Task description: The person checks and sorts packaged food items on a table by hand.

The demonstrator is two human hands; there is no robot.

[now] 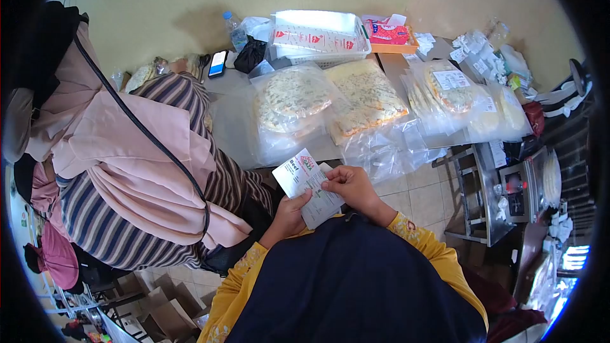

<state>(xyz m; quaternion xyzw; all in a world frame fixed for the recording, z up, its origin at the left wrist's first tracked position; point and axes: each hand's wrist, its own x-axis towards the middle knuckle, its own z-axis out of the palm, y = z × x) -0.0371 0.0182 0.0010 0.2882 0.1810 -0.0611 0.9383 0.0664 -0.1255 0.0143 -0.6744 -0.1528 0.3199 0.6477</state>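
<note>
Close to my body, my left hand point(290, 215) is closed around the lower left side of several printed labels point(297, 174), the front one marked "Beef". My right hand point(351, 186) pinches their right edge between thumb and fingers. Beyond the hands, round pizzas in clear plastic bags point(296, 93) lie stacked on the table. To their right is a rectangular bagged pizza point(370, 96), with loose clear plastic bags point(387, 147) at its near edge. Farther right, more bagged pizzas point(419, 98) carry a white label point(451, 79).
At my left a person in a striped top point(121, 222) leans over the table point(232, 121). Along the wall stand a phone point(217, 63), a water bottle point(236, 33), a white basket point(330, 58) and a tissue pack point(387, 32). Crumpled backing papers point(476, 47) lie at the right.
</note>
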